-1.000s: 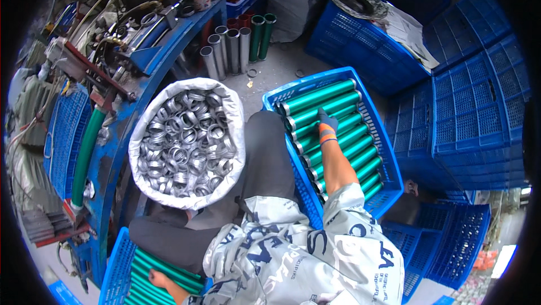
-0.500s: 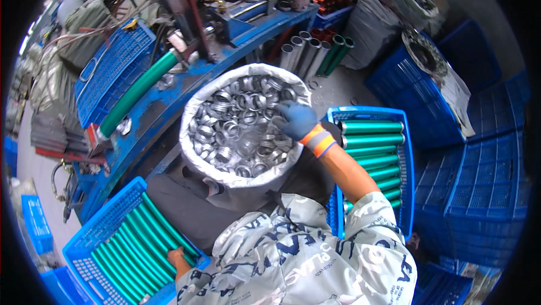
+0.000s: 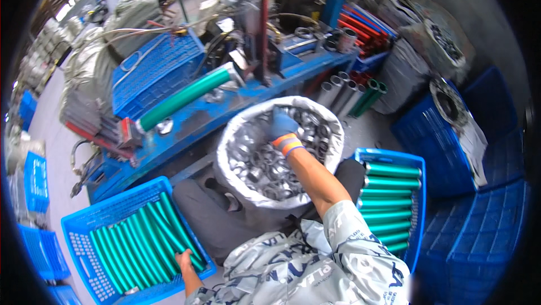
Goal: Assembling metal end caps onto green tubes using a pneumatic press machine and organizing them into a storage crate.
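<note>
My right hand [image 3: 283,123], in a blue-grey glove with an orange-striped cuff, reaches over a white-lined round container [image 3: 226,176]. Loose metal rings [image 3: 270,169] fill it, and the hand is at those toward the far side. Motion blurs its fingers, so whether it grips a ring cannot be made out. On the left, my bare left hand [image 3: 183,261] is closed around the near end of a green tube [image 3: 165,227] lying in a blue basket [image 3: 73,237]. More green tubes lie side by side under and beside it.
A second blue basket [image 3: 420,203] of green tubes stands on the right. Beyond the rings, a blue workbench [image 3: 191,127] carries one green tube [image 3: 189,95] in a fixture. Silver tubes [image 3: 337,91] stand upright behind the container. Blue crates [image 3: 479,220] are stacked at far right.
The view has shifted, so the surroundings sit lower and farther right. My right hand has moved from the container's right side across the rings toward its far middle. My left hand stays at the tubes.
</note>
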The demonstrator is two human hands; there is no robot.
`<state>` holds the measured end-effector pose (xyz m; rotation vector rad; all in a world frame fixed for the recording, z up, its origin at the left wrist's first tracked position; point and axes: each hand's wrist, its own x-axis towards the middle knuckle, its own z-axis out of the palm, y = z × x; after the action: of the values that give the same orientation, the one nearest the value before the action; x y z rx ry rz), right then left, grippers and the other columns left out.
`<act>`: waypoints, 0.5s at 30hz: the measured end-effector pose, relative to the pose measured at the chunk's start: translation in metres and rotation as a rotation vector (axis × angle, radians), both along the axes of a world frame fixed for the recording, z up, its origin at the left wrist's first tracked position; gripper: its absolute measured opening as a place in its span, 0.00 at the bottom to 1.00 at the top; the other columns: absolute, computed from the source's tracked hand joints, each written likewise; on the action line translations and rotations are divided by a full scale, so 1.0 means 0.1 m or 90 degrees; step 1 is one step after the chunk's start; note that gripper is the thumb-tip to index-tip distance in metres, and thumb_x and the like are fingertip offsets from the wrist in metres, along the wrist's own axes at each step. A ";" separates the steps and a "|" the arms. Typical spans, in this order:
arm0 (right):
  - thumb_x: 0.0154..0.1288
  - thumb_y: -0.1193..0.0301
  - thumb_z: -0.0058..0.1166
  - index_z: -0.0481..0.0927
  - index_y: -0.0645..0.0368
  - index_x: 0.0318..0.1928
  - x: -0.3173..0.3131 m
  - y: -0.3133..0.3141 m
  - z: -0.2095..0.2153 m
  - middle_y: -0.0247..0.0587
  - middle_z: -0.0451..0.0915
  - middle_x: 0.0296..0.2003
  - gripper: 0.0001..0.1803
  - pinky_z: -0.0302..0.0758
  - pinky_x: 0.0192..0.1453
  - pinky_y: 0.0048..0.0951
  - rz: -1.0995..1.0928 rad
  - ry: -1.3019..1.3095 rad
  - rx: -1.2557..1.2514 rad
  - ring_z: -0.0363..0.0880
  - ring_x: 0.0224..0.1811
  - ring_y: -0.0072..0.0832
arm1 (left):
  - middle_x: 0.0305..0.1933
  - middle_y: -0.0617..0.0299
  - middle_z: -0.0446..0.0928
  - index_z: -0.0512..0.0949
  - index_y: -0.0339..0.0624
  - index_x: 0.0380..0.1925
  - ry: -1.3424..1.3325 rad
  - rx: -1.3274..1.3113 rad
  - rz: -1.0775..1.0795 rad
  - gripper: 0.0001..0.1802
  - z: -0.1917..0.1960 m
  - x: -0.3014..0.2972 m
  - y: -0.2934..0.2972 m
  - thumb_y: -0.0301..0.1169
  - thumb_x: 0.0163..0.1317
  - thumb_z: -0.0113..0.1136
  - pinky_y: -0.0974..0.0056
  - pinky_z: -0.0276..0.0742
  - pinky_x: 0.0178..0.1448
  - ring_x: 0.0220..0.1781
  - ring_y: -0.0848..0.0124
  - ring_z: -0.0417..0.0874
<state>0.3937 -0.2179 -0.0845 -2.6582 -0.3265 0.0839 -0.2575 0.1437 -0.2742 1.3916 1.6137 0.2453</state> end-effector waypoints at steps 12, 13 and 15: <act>0.67 0.60 0.72 0.80 0.50 0.73 0.27 -0.18 -0.30 0.56 0.89 0.55 0.34 0.89 0.55 0.58 0.039 -0.106 -0.048 0.92 0.55 0.57 | 0.61 0.54 0.78 0.68 0.32 0.77 -0.524 0.349 0.044 0.45 1.28 0.89 -0.02 0.19 0.56 0.72 0.54 0.82 0.67 0.58 0.61 0.82; 0.66 0.60 0.72 0.80 0.49 0.74 0.10 -0.17 -0.24 0.55 0.89 0.54 0.36 0.89 0.55 0.58 0.086 -0.094 -0.047 0.92 0.55 0.56 | 0.59 0.55 0.78 0.69 0.33 0.75 -0.527 0.350 0.040 0.44 1.52 0.99 -0.06 0.19 0.56 0.71 0.54 0.82 0.66 0.57 0.63 0.82; 0.62 0.65 0.68 0.78 0.48 0.79 -0.12 -0.38 -0.25 0.56 0.91 0.52 0.41 0.89 0.53 0.58 0.153 -0.189 0.020 0.93 0.51 0.58 | 0.59 0.55 0.78 0.69 0.34 0.74 -0.564 0.345 -0.016 0.42 1.94 1.36 -0.13 0.19 0.58 0.73 0.55 0.83 0.64 0.57 0.64 0.82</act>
<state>0.3815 -0.2557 -0.1099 -2.5870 -0.7362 -0.2408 -0.1215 0.1310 -0.0806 1.3832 0.8025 1.1702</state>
